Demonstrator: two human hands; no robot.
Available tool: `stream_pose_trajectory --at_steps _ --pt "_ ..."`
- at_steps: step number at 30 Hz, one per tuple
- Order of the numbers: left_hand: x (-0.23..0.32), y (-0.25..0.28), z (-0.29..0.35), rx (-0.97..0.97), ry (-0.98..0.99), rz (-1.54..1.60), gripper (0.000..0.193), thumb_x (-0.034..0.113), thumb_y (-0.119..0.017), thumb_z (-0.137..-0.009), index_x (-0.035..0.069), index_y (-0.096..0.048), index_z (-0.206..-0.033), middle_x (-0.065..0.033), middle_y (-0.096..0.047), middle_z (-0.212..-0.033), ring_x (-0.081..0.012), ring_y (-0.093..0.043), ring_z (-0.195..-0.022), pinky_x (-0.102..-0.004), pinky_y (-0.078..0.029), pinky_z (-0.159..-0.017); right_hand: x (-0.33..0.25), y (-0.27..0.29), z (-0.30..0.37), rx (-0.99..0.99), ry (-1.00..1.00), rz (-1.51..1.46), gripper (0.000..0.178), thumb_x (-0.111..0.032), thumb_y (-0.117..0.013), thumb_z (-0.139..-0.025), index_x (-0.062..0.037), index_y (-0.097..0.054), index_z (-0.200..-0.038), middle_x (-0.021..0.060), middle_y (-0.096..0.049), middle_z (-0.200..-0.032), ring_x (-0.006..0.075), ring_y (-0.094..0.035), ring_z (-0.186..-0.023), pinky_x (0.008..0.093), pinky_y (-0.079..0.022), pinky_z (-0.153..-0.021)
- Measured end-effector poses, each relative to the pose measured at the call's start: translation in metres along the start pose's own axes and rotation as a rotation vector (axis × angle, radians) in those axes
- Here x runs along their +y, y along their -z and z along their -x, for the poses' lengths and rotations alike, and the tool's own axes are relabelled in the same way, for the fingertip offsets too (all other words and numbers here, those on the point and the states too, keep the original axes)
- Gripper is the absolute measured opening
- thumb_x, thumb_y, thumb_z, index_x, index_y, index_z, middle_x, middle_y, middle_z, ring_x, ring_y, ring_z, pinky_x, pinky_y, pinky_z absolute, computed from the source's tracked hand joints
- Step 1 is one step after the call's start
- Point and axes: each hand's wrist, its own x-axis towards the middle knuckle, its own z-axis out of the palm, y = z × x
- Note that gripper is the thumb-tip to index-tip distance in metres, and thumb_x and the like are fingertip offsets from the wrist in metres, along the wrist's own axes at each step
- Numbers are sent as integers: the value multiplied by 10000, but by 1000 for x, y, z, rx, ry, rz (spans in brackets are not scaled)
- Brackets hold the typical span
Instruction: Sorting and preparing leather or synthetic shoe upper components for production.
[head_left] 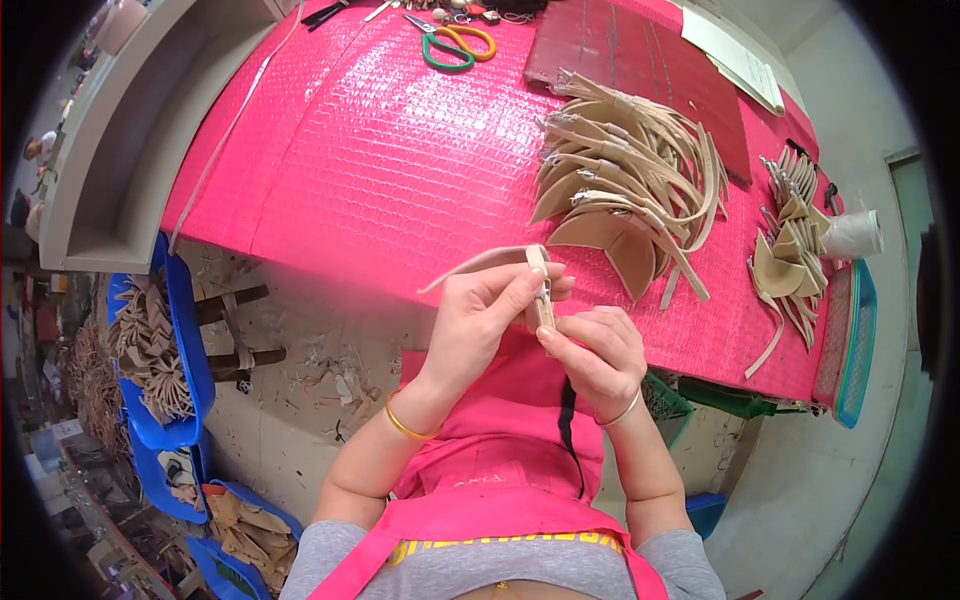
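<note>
A beige leather strap (490, 265) with a small metal buckle is held up between my hands, in front of the pink table's near edge. My left hand (478, 318) closes on its upper part, thumb pressed on the strap just above the buckle. One free end of the strap trails out to the left. At the strap's lower end, my right hand (603, 362) pinches it between thumb and curled fingers. Just beyond my hands lies a fanned pile of beige leather pieces (610, 235) with buckled straps.
On the pink-covered table (350, 150) lie scissors (455, 48) with green and yellow handles, a dark red mat (640, 60) and a notepad (735, 55). More strapped leather pieces (785, 265) sit at the right by a white roll (853, 235). Blue bins (200, 350) stand lower left.
</note>
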Motion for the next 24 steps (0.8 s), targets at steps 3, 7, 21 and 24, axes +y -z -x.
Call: stream_pose_trajectory --at_steps 3,7,21,24 --pt "-4 2 0 43 -80 -129 277 158 -475 -878 -58 -553 -1033 -100 -612 -904 -119 -572 -792 -241 -479 -682 -1 -6 -3 15 -24 -10 299 -26 -620 -567 -47 -623 -866 54 -583 -769 165 -539 -589 275 -420 -515" --pt "3 2 4 40 -5 -148 260 145 -483 -873 -62 -566 -1007 -92 -617 -876 -112 -570 -781 -234 -470 -682 -1 -10 -2 23 -53 -38 293 -24 -630 -582 -45 -620 -874 60 -587 -772 168 -539 -582 272 -417 -504" --pt "-6 5 3 151 -34 81 231 130 -515 -848 -57 -594 -957 -124 -622 -828 -147 -593 -744 -249 -485 -677 -11 -14 -7 -12 -104 -129 287 -27 -613 -587 -30 -615 -874 74 -591 -774 174 -570 -611 271 -449 -512" --pt "-6 2 5 153 -34 86 227 126 -514 -848 -57 -595 -957 -122 -622 -823 -148 -592 -749 -248 -481 -684 -8 -17 -10 55 -130 -101 278 -17 -604 -577 -22 -618 -855 80 -592 -778 194 -581 -630 279 -460 -511"
